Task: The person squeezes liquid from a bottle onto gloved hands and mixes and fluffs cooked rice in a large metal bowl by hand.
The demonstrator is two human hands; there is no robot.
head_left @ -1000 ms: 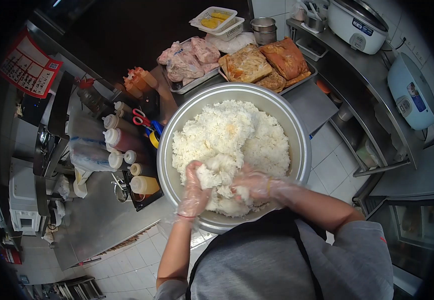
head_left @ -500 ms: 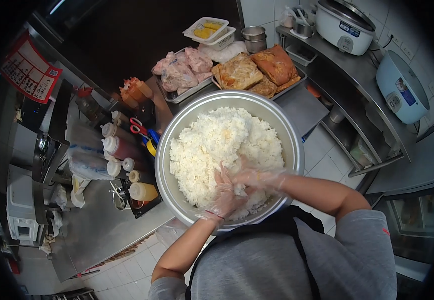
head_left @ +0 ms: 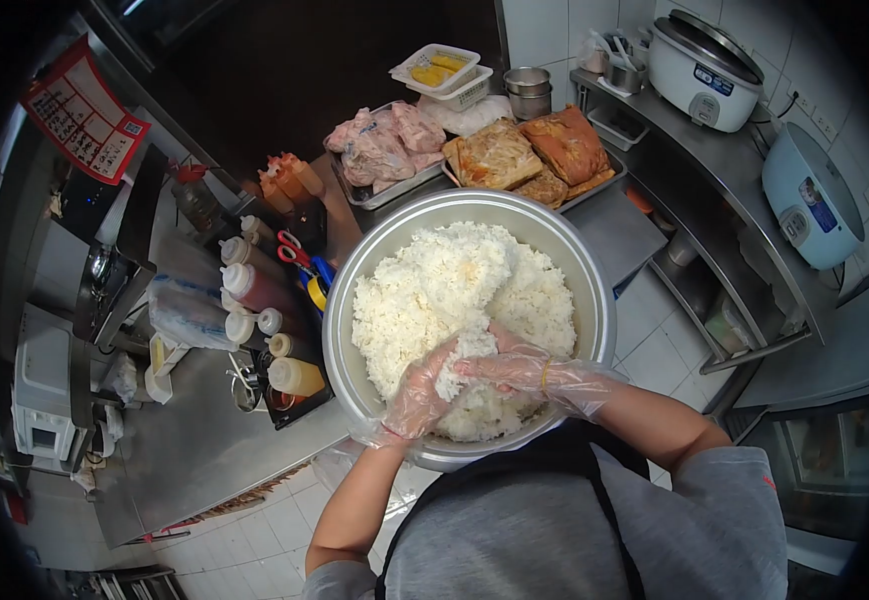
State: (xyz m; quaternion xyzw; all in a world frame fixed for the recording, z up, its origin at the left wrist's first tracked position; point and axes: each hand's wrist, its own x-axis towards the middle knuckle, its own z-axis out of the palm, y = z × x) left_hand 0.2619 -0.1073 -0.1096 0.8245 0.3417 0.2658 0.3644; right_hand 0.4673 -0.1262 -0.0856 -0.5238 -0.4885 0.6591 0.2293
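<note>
A large round metal pot (head_left: 595,270) in front of me holds a mound of white rice (head_left: 435,270). Over the near side of the mound, my left hand (head_left: 423,393) and my right hand (head_left: 515,368) cup a clump of rice (head_left: 466,357) between them. Both wear clear plastic gloves, with a band at each wrist. The left palm faces inward with its fingers curved round the clump. From the other side, the right fingers press against the same clump. Some fingertips are hidden by rice.
Behind the pot stand a tray of raw meat (head_left: 385,150) and a tray of browned slabs (head_left: 495,155). Sauce bottles (head_left: 295,376) and red-handled scissors (head_left: 292,248) are at the left. A rice cooker (head_left: 705,75) and a light-blue cooker (head_left: 810,200) line the right side.
My hands have come up from the rice surface, and a clump now shows between them. The right hand, blurred before, is now clear. The view has shifted slightly.
</note>
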